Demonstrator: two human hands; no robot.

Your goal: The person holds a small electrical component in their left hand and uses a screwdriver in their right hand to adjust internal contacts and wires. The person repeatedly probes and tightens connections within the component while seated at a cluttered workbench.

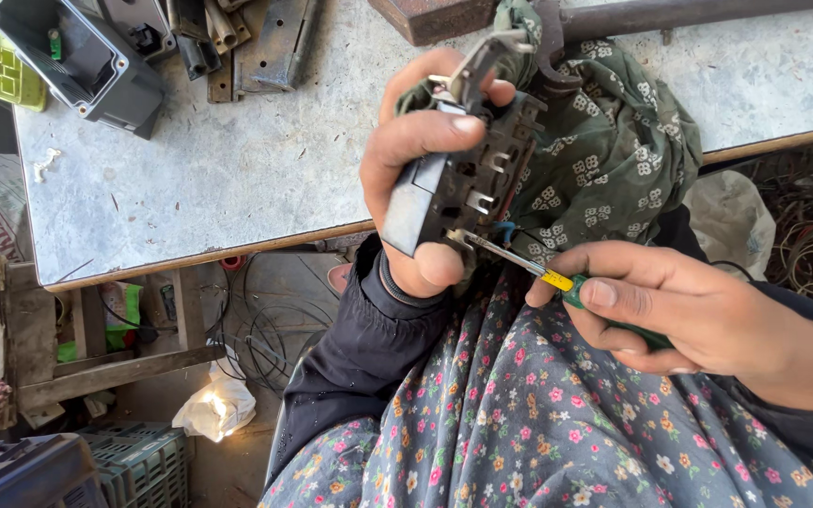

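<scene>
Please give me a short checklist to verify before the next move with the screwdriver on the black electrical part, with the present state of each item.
1. Left hand has a firm hold on the black electrical part: ok, fingers wrap over the top and the thumb is under it.
2. Right hand grips the screwdriver by its green and yellow handle: ok.
3. Screwdriver tip sits on the part's lower edge: ok, but whether it is in a screw head, cannot tell.
4. Left thumb is away from the tip: not ok, it lies very close.
5. Part rests on the table: not ok, it is held in the air at the table edge.
</scene>
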